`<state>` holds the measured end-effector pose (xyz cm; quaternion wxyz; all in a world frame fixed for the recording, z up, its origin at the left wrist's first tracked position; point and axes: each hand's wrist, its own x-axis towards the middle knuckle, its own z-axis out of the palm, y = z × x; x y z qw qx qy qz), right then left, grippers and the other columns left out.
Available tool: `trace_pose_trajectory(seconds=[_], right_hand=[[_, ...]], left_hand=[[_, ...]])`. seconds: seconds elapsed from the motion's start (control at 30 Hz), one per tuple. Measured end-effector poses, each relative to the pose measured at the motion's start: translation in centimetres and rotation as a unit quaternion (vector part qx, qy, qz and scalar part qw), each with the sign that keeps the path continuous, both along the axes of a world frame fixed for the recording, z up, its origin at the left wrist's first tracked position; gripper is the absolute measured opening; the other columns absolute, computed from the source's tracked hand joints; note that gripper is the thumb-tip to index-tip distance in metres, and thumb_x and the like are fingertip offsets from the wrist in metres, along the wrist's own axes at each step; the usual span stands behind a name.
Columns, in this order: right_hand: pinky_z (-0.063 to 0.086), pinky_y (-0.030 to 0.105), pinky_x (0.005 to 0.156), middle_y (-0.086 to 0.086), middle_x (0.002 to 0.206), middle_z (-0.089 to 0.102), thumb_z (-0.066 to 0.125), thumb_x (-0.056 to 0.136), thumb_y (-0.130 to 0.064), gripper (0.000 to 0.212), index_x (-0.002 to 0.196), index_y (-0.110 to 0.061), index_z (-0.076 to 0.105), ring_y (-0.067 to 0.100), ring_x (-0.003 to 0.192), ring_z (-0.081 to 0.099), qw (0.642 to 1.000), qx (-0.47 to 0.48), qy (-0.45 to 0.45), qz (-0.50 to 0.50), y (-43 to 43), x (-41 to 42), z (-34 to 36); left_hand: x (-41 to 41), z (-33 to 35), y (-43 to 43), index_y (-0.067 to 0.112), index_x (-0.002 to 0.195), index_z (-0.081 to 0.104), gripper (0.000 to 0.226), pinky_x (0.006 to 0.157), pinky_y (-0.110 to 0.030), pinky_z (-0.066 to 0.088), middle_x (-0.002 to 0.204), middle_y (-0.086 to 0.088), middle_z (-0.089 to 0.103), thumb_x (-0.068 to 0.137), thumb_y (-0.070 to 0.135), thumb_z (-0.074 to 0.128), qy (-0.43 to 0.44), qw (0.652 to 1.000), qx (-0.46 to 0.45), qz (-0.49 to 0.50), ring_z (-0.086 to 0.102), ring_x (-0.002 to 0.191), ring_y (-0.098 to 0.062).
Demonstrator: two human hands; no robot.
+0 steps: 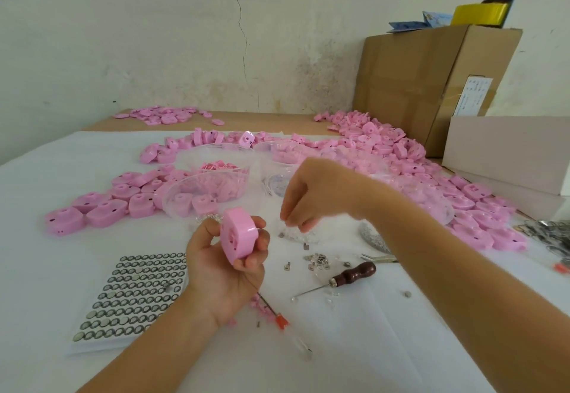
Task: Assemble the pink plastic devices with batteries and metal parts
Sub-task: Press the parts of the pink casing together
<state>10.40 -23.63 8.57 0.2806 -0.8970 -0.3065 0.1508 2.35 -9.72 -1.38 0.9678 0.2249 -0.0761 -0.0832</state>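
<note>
left hand — fingers curled round pink casing, centre frame | right hand — fingers bunched, tips down, blurred; cannot tell if pinching anything | risk: tiny metal clips on worktop slip, scatter from weak pinch

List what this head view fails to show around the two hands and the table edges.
All in the head view.
Right hand: fingers are motion-blurred, so whether they pinch anything is unclear.
Pink device: left hand fingers cover its lower edge.
Cardboard box label: print too small.
Metal rings: cut off by the right edge.
</note>
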Motion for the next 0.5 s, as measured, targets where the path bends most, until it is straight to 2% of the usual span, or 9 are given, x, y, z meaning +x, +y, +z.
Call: trace_pose_trajectory(seconds=[0.13, 0.27, 0.4, 0.5], right_hand=[[0.053, 0.014, 0.061, 0.008, 0.077, 0.073, 0.066, 0.075, 0.001, 0.012, 0.081, -0.007, 0.073, 0.010, 0.056, 0.064, 1.000, -0.020, 0.016, -0.001, 0.1, -2.7, -5.1], [0.049, 0.017, 0.061, -0.004, 0.068, 0.066, 0.068, 0.073, -0.003, 0.017, 0.084, -0.013, 0.075, 0.001, 0.053, 0.053, 0.999, 0.004, -0.030, -0.026, 0.1, -2.7, -7.7], [0.054, 0.019, 0.071, -0.002, 0.080, 0.069, 0.074, 0.074, -0.014, 0.017, 0.091, -0.018, 0.074, 0.000, 0.057, 0.058, 0.999, 0.045, -0.022, -0.021, -0.4, -2.3, -8.4], [0.056, 0.021, 0.070, 0.005, 0.084, 0.073, 0.071, 0.078, -0.010, 0.015, 0.091, -0.015, 0.073, 0.011, 0.067, 0.066, 0.995, 0.092, 0.025, -0.028, -0.8, -2.0, -8.9]], left_hand=[[-0.1, -0.1, 0.4, -0.008, 0.072, 0.066, 0.038, 0.031, -0.021, 0.046, 0.056, -0.020, 0.056, 0.042, 0.005, 0.084, -0.020, 0.998, -0.041, -0.043, 0.054, 0.034, -0.021], [-0.1, 0.0, 0.4, -0.006, 0.070, 0.067, 0.044, 0.029, -0.018, 0.044, 0.055, -0.017, 0.055, 0.033, 0.008, 0.086, -0.010, 1.000, -0.012, -0.017, 0.052, 0.033, -0.018], [0.2, -0.2, 0.4, -0.004, 0.070, 0.069, 0.049, 0.030, -0.015, 0.043, 0.055, -0.014, 0.055, 0.028, 0.014, 0.087, 0.007, 1.000, 0.023, 0.006, 0.051, 0.034, -0.015], [0.3, -0.3, 0.3, -0.004, 0.071, 0.070, 0.050, 0.030, -0.015, 0.042, 0.055, -0.014, 0.055, 0.027, 0.015, 0.087, 0.017, 0.999, 0.033, 0.011, 0.051, 0.034, -0.015]])
